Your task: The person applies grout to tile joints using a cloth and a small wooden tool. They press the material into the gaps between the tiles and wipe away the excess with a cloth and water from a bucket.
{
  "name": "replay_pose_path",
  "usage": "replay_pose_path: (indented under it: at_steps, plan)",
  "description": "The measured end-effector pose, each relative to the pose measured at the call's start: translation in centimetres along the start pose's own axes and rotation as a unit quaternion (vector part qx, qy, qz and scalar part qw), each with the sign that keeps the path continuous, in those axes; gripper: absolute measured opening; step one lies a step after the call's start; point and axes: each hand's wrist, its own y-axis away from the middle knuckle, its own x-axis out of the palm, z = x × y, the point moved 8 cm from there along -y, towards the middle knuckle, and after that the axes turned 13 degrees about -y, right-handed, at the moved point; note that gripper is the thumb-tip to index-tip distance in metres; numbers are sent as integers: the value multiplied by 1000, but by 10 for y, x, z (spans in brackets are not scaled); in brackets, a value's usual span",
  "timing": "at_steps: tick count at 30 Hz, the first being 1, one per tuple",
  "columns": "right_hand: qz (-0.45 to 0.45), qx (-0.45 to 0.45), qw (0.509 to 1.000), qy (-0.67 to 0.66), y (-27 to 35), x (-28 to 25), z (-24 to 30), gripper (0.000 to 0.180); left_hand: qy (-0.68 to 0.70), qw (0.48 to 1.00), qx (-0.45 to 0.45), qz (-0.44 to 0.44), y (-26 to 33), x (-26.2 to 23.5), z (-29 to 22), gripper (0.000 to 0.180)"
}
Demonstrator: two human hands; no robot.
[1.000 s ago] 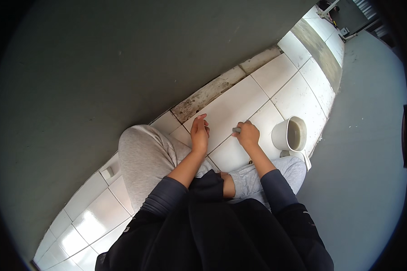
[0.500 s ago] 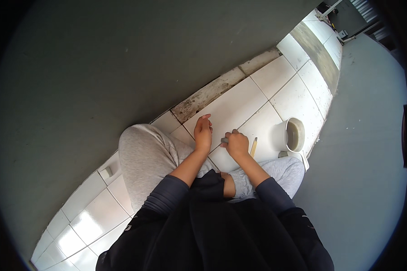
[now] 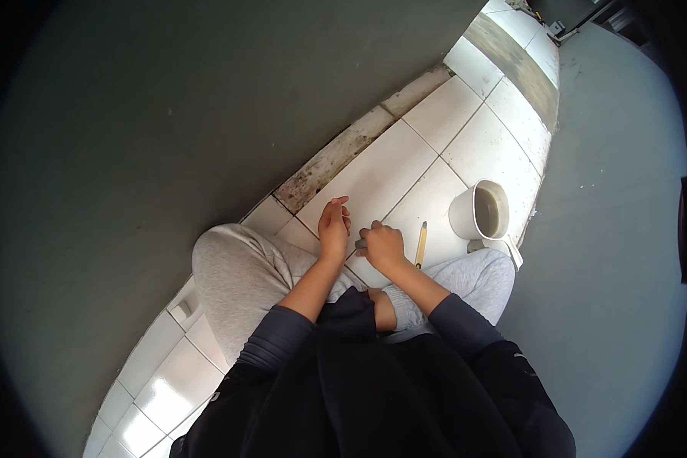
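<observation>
My right hand (image 3: 383, 243) is closed around a small grey block (image 3: 361, 244), one end of which sticks out on its left side. To its left, my left hand (image 3: 333, 222) is turned on edge above the tiles. Its fingers are loosely bent and apart, and nothing shows in them. A yellow-handled utility knife (image 3: 420, 246) lies on the floor just right of my right hand. Farther right stands a white dipper (image 3: 466, 217) with cloudy greyish water (image 3: 487, 215) inside.
White floor tiles (image 3: 427, 183) run between a dark grey wall (image 3: 168, 137) on the left and a lighter grey wall (image 3: 611, 191) on the right. My crossed legs (image 3: 240, 282) border the work spot. A small whitish block (image 3: 181, 310) sits beyond my left knee.
My right hand, with the grey block, has come slightly left toward my left hand. The whole view has shifted a little, and the left hand's fingers are bent more.
</observation>
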Motion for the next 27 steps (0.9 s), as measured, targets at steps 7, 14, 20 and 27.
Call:
replay_pose_path:
  at_steps: [7,14,20,27]
  plan:
    - [-25,60,997,-36,-16,-23,-43,29,-5,1000,-25,13,5,4,-1,35]
    - [-91,151,984,-39,-63,-62,-138,30,-46,997,-45,30,7,5,3,37]
    - [-118,206,970,-44,-101,-89,-196,32,-51,997,-51,18,8,7,2,36]
    - [-110,255,961,-10,-133,-117,-245,29,-65,997,-47,16,6,8,3,37]
